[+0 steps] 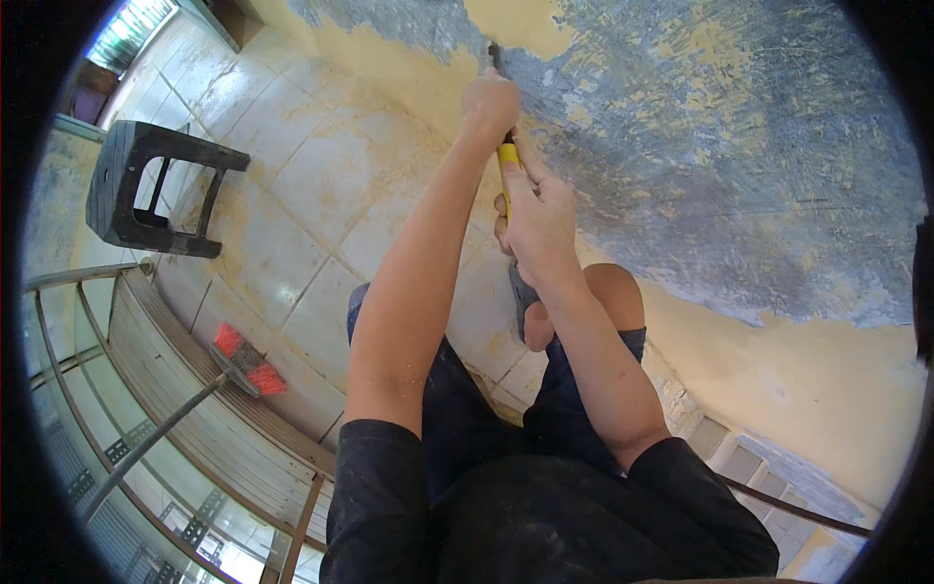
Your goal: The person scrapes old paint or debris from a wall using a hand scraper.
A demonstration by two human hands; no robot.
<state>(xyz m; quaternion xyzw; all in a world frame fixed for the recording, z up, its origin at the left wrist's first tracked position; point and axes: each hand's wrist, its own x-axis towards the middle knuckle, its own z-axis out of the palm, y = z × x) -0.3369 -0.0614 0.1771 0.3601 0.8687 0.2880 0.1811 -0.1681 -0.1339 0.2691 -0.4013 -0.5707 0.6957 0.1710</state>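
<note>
Both my hands grip a scraper with a yellow handle (pixel 507 161). My left hand (pixel 488 102) wraps the tool near its dark blade end (pixel 494 54), which presses against the wall. My right hand (pixel 538 222) clasps the handle lower down, fingers closed around it. The wall (pixel 700 156) shows bare grey plaster where yellow paint is scraped off; yellow paint remains at the top middle and along the lower part (pixel 817 389). My knees and dark shorts (pixel 574 389) are below my arms.
A dark plastic stool (pixel 146 190) stands on the dusty tiled floor (pixel 302 195) at the left. A red-bristled broom (pixel 248 360) leans on a metal railing (pixel 195 409) at the lower left. A doorway opens at the top left.
</note>
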